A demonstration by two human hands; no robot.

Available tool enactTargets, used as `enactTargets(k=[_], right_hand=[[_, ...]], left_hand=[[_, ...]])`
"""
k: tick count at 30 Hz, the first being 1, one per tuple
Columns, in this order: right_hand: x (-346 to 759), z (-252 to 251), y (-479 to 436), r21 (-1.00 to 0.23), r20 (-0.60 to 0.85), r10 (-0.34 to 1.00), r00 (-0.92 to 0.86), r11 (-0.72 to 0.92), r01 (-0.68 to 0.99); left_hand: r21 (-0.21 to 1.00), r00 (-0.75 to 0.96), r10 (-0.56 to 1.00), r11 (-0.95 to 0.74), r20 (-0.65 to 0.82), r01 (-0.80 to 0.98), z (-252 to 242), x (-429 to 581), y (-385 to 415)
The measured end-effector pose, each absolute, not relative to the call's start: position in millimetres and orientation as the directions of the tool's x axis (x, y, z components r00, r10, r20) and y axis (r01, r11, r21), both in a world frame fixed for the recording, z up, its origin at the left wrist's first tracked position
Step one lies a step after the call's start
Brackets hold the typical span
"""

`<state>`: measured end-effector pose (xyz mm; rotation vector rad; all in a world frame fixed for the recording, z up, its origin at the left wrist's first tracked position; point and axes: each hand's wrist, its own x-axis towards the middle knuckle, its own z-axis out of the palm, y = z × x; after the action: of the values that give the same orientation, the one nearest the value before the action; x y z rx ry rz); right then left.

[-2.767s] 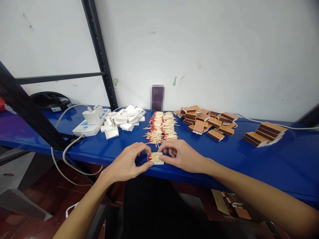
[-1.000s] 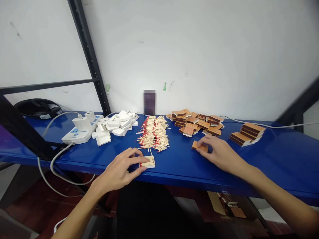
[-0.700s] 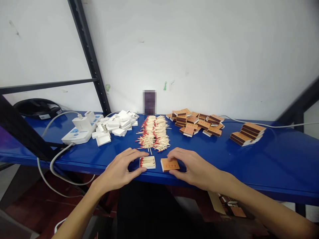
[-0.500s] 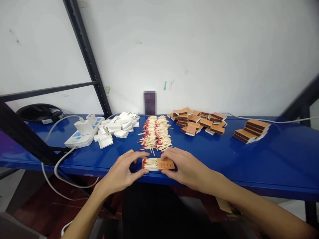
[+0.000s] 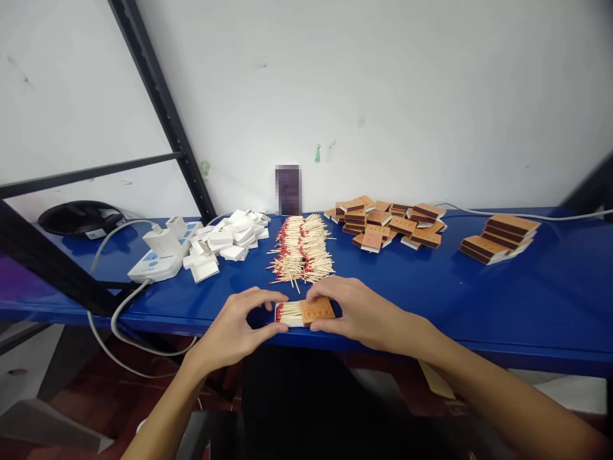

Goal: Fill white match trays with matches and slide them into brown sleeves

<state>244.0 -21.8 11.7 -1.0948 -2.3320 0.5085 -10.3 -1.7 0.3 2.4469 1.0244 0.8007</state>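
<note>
Your left grip (image 5: 234, 323) pinches the white tray (image 5: 295, 323) of matches (image 5: 289, 313), likely to hold it steady, and your right grip (image 5: 361, 316) pinches the brown cover (image 5: 317, 310) in line at its right end, near the front edge of the worktop (image 5: 407, 287), with the match pile (image 5: 316, 250) just behind.

No legible text, brand or number. Front sleeve (image 5: 317, 308): row of red characters across orange top face, too small to read. Orange pile (image 5: 371, 239): similar red print on several upper faces, unreadable. Orange stack (image 5: 511, 223), right: face markings not resolved. Power strip (image 5: 156, 265): blue printed patches (wording, if any, indistinct). Black item (image 5: 71, 218), left: pale label (image 5: 98, 234), content unreadable.
</note>
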Motion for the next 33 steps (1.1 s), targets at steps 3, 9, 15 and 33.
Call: enactTargets(k=[3, 9, 15, 33], right_hand=[[241.8, 10.7, -23.8, -0.517, 0.300, 0.768, -0.565, 0.629, 0.581], [242.6, 12.8, -23.6, -0.520, 0.278, 0.760, -0.588, 0.634, 0.573], [244.6, 20.4, -23.7, -0.490, 0.216, 0.747, -0.628, 0.640, 0.592], [252.5, 14.2, -21.9, -0.497, 0.294, 0.772, -0.563, 0.627, 0.600]], left_hand=[[0.561, 0.555, 0.759, -0.638, 0.341, 0.527, 3.1, -10.3, -3.7], [0.580, 0.543, 0.774, -0.618, 0.327, 0.531, 5.9, -11.0, -4.3], [0.525, 0.585, 0.739, -0.662, 0.334, 0.535, 5.6, -10.5, -4.4], [0.192, 0.744, 0.505, -0.861, 0.438, 0.472, -3.7, -2.1, -9.6]])
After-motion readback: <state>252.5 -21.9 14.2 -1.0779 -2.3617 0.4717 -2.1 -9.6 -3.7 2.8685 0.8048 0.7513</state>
